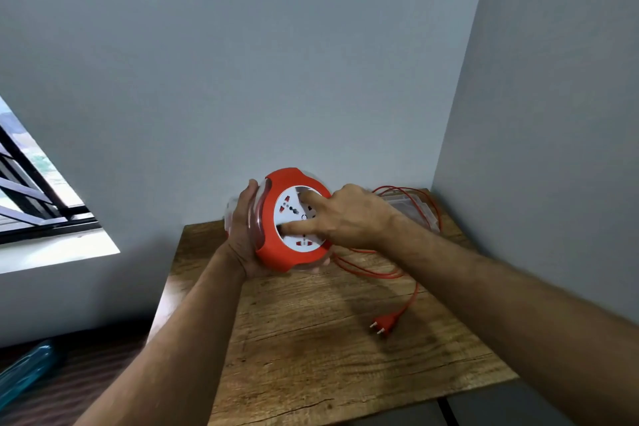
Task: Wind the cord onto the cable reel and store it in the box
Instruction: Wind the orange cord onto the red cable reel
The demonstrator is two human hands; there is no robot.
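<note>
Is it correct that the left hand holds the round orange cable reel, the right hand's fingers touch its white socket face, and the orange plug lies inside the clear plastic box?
Not quite: the head view shows the orange plug lying on the wooden table, outside the clear plastic box. The rest is correct.

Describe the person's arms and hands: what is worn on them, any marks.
Both forearms are bare right to the frame's edge: no sleeves show. The left hand and the right hand wear no gloves, and no watch, bracelet or ring can be seen. Both arms carry visible hair. No tattoos or markings show, though the picture is slightly soft.
</note>
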